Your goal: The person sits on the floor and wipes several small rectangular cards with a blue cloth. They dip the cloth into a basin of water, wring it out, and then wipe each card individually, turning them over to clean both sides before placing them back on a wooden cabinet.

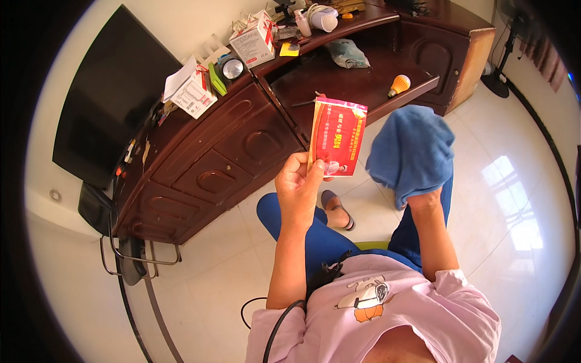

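Observation:
Between the thumb and fingers of my left hand (299, 186) is a flat red packet (338, 136), with yellow and white writing and a small printed figure. It is raised in front of me, over the open drawer's near edge. A blue cloth (411, 149) covers my right hand (425, 198), so that only the wrist end shows and the fingers are hidden. The cloth bunches around that hand and hangs to the right of the packet, a gap apart from it.
A dark wooden cabinet (218, 154) curves ahead, its open drawer (313, 84) holding a light bulb (399, 85) and a plastic bag (348, 53). On top stand white boxes (254, 41), a headlamp (232, 68) and a hair dryer (323, 20). A television (113, 95) stands left, a fan (499, 77) right.

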The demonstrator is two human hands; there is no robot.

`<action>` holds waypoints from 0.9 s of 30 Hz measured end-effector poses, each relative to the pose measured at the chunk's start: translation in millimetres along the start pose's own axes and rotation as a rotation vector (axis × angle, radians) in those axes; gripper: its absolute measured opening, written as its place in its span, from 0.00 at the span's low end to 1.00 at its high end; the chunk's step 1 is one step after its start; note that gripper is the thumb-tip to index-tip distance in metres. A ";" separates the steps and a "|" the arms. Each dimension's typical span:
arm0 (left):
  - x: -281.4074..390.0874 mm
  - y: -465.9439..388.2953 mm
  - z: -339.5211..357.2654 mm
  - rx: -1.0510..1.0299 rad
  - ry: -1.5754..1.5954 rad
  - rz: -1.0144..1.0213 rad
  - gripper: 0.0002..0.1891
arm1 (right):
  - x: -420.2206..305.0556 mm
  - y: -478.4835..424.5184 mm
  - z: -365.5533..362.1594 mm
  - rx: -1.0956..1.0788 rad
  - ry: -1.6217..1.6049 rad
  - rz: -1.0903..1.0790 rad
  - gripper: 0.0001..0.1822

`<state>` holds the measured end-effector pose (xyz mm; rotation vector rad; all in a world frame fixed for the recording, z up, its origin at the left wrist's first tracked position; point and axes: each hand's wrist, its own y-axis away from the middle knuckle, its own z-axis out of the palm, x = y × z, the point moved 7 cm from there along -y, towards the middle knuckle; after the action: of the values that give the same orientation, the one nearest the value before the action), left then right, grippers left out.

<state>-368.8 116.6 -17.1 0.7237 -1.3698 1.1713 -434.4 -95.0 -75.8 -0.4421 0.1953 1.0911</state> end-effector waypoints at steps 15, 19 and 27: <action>-18.7 -3.3 3.2 0.007 0.063 -0.021 0.07 | 51.3 18.0 0.2 0.041 0.046 0.267 0.32; -19.9 -5.7 8.3 0.010 0.087 -0.023 0.07 | 49.5 16.2 -2.2 0.033 0.126 0.240 0.32; -31.7 -9.3 6.5 0.013 0.063 -0.013 0.05 | 50.7 14.8 -8.2 0.070 0.154 0.248 0.32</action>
<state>-357.1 101.2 -44.6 0.6982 -1.3045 1.1840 -424.0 -51.7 -105.4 -0.4470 0.4319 1.2892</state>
